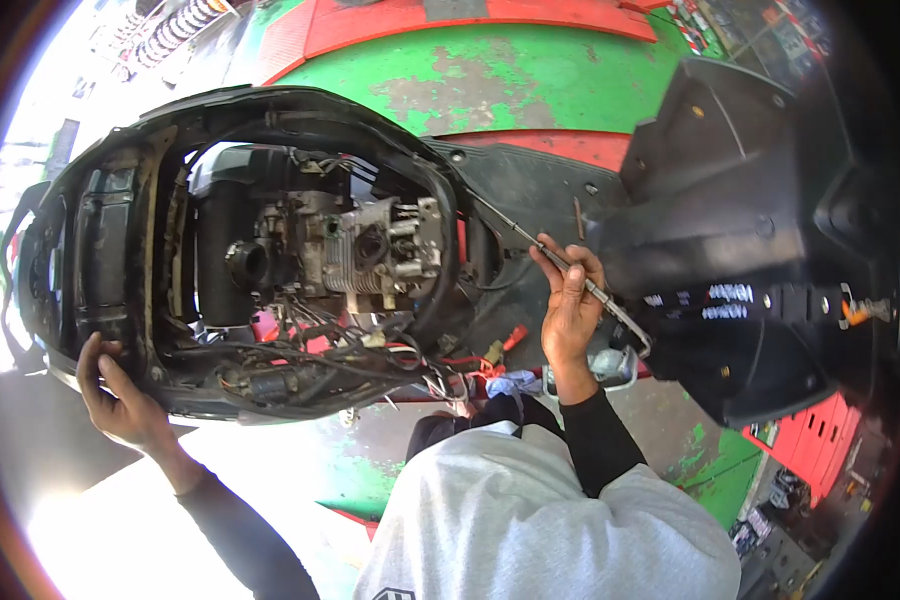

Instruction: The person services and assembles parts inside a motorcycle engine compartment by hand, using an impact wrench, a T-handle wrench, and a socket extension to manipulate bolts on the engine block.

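My right hand (571, 318) is closed on a long, thin metal wrench (610, 304) with a bent end, near the scooter's floorboard. The wrench slants, its thin tip toward the engine bay and its bent end near the dark front panel. My left hand (125, 408) rests with fingers apart on the edge of the black scooter body (110, 270), at the seat end. Between my hands, the bare engine (370, 250) shows its finned cylinder inside the body's opening. A round dark intake opening (253, 264) lies left of the cylinder.
Loose wiring (360, 350) runs along the near side of the engine bay. The black front panel (720, 235) stands at the right. A blue rag (513, 384) and a small container (613, 370) sit beside my right forearm. A red tool cabinet (815, 445) stands at lower right.
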Demonstrator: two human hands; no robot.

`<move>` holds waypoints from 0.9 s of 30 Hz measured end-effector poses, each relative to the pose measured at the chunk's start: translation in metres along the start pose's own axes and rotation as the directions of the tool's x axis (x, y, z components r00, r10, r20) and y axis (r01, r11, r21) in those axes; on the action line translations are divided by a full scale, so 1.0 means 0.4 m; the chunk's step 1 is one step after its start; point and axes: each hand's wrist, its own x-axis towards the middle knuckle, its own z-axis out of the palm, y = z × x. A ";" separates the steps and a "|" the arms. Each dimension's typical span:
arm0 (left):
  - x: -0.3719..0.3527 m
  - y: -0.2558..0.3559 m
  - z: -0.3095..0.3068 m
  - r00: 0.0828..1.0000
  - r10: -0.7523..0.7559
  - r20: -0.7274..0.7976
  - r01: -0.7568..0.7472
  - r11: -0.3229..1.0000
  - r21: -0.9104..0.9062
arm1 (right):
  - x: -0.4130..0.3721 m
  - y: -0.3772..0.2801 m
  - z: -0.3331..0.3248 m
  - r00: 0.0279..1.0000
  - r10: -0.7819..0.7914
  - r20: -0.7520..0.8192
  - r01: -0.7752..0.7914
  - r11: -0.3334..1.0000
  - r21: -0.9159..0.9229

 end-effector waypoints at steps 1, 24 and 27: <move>0.000 0.001 -0.001 1.000 0.001 0.004 -0.001 1.000 0.015 | -0.025 -0.019 -0.011 1.000 -0.021 -0.007 0.021 1.000 0.008; 0.012 -0.061 -0.005 0.985 0.174 0.004 -0.173 0.982 0.081 | -0.665 0.087 -0.580 0.482 0.369 -0.795 -0.364 0.909 0.202; 0.006 -0.043 -0.014 0.987 0.157 0.028 -0.159 0.984 0.085 | -0.586 0.147 -0.597 0.433 0.417 -0.799 -0.354 0.894 0.275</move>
